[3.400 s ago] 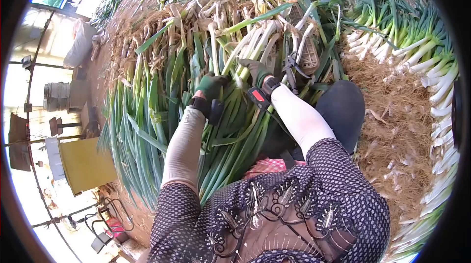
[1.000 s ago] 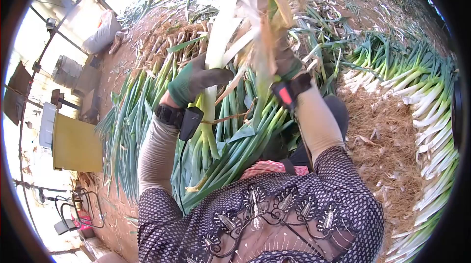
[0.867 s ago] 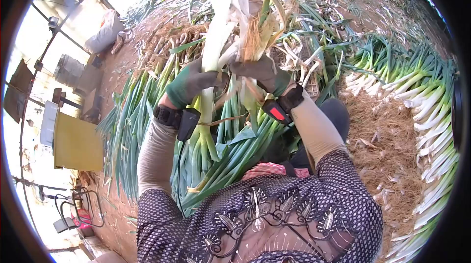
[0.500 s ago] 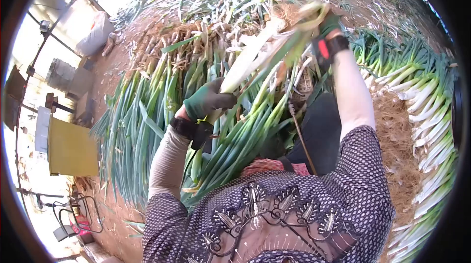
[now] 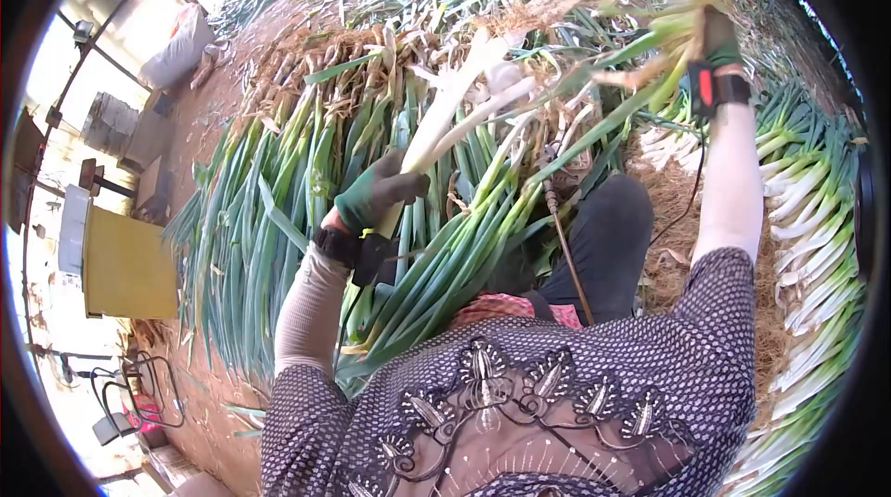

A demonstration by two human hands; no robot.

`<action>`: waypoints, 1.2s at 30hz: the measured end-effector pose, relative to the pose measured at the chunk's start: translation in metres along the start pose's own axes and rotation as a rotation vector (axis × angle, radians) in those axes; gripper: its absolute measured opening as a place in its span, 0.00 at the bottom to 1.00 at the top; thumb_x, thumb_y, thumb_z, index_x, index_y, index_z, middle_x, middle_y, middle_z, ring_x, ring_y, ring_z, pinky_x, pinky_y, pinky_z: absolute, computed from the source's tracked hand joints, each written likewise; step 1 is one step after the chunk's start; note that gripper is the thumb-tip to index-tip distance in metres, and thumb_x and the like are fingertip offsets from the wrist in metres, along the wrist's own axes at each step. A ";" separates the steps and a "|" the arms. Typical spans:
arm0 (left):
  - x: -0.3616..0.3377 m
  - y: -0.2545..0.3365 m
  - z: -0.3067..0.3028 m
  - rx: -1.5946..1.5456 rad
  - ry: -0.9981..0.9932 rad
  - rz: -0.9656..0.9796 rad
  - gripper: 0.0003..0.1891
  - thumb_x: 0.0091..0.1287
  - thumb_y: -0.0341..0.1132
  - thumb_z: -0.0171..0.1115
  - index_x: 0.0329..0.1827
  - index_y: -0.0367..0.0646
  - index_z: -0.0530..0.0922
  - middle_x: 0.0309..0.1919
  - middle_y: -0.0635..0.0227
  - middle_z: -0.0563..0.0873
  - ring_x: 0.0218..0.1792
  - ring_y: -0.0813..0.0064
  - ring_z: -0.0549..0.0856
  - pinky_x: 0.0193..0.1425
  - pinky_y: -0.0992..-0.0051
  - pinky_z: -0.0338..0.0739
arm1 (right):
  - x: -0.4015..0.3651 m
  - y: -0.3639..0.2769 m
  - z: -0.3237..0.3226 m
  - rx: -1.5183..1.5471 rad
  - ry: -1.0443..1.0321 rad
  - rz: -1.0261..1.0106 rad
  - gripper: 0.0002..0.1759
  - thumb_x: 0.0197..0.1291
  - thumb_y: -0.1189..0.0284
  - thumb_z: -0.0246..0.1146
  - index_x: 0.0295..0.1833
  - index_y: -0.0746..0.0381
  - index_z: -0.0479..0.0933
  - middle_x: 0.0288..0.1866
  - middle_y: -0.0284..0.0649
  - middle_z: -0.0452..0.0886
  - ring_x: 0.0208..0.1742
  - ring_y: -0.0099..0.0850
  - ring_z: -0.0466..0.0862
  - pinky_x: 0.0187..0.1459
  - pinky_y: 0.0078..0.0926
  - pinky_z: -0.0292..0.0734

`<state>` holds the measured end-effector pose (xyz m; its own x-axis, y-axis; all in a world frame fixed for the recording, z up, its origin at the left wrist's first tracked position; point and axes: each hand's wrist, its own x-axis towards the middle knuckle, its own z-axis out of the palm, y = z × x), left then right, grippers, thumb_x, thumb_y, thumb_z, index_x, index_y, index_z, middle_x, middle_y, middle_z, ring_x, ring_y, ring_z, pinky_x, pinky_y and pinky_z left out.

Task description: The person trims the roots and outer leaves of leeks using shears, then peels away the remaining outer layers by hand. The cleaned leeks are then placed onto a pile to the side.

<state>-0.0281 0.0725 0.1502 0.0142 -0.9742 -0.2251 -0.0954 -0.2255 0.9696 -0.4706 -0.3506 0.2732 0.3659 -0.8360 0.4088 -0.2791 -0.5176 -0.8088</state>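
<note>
Leek: I see the leek (image 5: 441, 112) just above the left hand (image 5: 376, 191), near the middle of the frame, lifted over the bundled leeks (image 5: 251, 246).
Long axis: it slants from the left fist up toward the upper right, root end high, green end low.
Nearer hand: the left, clamped around the shaft; the right hand (image 5: 719, 38) is well apart, up and to the right of the root end.
Right grip: closed on loose outer leaves (image 5: 677, 33), which trail back toward the leek; blur keeps me from telling whether they are joined to it.
Arms: I have the left bent close in front of the body, the right reaching farther out, nearly straight, toward the upper right of the frame.
</note>
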 end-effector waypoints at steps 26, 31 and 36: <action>0.004 -0.037 0.017 0.064 0.030 0.103 0.28 0.69 0.48 0.62 0.66 0.37 0.74 0.49 0.67 0.83 0.50 0.77 0.79 0.55 0.75 0.74 | -0.095 -0.043 0.214 -0.328 0.016 0.256 0.22 0.62 0.54 0.64 0.51 0.61 0.83 0.43 0.51 0.87 0.44 0.44 0.87 0.47 0.37 0.80; 0.028 -0.027 0.030 0.170 0.054 0.101 0.30 0.69 0.50 0.65 0.65 0.36 0.74 0.48 0.68 0.84 0.47 0.78 0.80 0.53 0.75 0.76 | -0.101 -0.038 0.217 -0.132 -0.109 0.141 0.21 0.67 0.61 0.58 0.55 0.67 0.79 0.46 0.50 0.86 0.47 0.41 0.85 0.53 0.34 0.78; 0.039 0.001 0.049 0.403 0.142 0.053 0.25 0.61 0.40 0.74 0.57 0.37 0.76 0.38 0.70 0.84 0.36 0.80 0.81 0.43 0.75 0.78 | -0.110 -0.082 0.212 -0.062 -0.093 0.192 0.21 0.69 0.65 0.54 0.60 0.68 0.75 0.54 0.49 0.83 0.55 0.41 0.83 0.60 0.33 0.74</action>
<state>-0.0765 0.0347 0.1377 0.1330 -0.9821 -0.1337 -0.4802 -0.1818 0.8581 -0.2994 -0.1775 0.2052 0.3803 -0.9014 0.2069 -0.4048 -0.3633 -0.8391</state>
